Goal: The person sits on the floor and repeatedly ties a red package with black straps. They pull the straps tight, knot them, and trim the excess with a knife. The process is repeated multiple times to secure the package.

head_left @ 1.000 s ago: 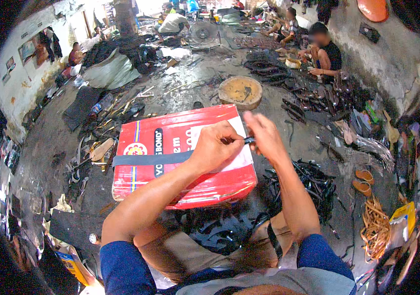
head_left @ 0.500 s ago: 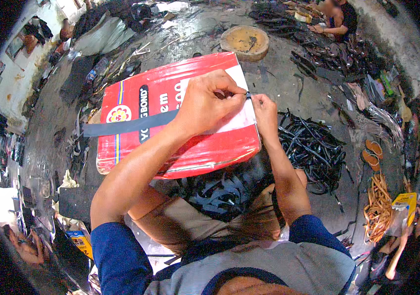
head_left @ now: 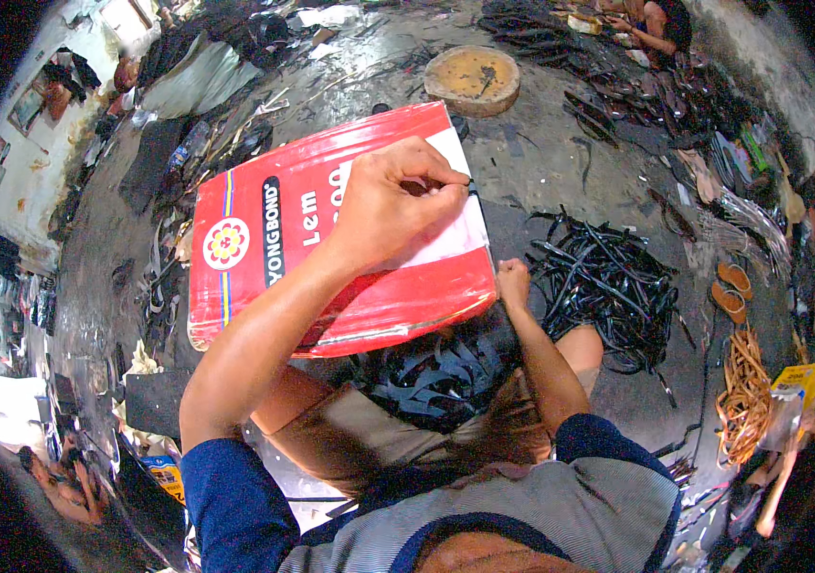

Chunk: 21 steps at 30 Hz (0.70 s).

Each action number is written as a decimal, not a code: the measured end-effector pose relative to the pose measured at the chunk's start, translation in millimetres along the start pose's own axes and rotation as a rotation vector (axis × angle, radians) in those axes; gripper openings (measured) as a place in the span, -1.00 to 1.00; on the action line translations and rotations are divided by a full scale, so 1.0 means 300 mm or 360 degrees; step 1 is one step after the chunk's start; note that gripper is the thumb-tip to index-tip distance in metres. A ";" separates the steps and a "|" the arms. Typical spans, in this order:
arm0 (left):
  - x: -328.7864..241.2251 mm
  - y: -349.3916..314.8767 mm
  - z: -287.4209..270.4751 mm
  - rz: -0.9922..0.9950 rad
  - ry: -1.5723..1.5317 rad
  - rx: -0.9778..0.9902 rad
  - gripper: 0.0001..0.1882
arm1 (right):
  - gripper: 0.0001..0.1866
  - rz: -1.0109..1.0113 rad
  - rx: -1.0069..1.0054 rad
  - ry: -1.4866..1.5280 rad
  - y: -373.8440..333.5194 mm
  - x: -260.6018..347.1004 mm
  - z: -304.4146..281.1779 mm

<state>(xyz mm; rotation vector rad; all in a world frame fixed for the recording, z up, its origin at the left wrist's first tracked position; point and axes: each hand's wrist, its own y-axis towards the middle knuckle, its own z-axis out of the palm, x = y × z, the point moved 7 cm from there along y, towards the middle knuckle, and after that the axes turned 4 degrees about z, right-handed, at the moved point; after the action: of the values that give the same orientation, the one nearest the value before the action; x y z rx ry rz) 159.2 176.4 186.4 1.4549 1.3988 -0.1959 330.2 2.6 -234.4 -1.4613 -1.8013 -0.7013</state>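
Note:
A red box [head_left: 350, 320] with a white panel on its right side rests across my lap. My left hand [head_left: 398, 201] lies over the box's right part, thumb and forefinger pinched at its right edge. A small end of black strip [head_left: 471, 188] shows at those fingertips; the rest of it cannot be seen. Just off the lower right corner of the box, my right hand [head_left: 513, 282] is closed in a fist. What it holds, if anything, is hidden. Below the box, a heap of flat black strips [head_left: 431, 382] lies in my lap.
Right of my knee lies a pile of glossy black strips [head_left: 608, 286]. Further right are tan strips [head_left: 741, 401] and a pair of sandals [head_left: 732, 291]. A round wooden block [head_left: 472, 81] stands beyond the box. Another person [head_left: 656, 29] sits at the far right.
The grey-black strip that lay across the box has slid off its top toward the right. My right hand has drawn down and away from my left fingertips, which keep their pinch.

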 end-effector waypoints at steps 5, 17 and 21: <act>-0.001 0.006 -0.003 0.0036 0.0028 -0.0017 -0.97 | -0.75 0.0199 0.0029 -0.0351 -0.020 -0.223 0.055; -0.084 -0.035 -0.008 0.0869 0.0541 0.0246 -0.81 | -0.72 0.0023 0.0169 -0.0701 -0.077 -0.154 -0.113; -0.082 -0.056 -0.014 0.0911 0.0646 0.0300 -0.75 | -0.70 0.0112 0.0306 -0.0746 -0.084 -0.158 -0.136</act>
<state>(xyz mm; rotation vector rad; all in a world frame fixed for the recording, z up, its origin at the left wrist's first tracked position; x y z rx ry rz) 136.3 160.0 196.6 2.0730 1.2316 0.3586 318.5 -62.6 -246.7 -1.6396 -2.0804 -0.1444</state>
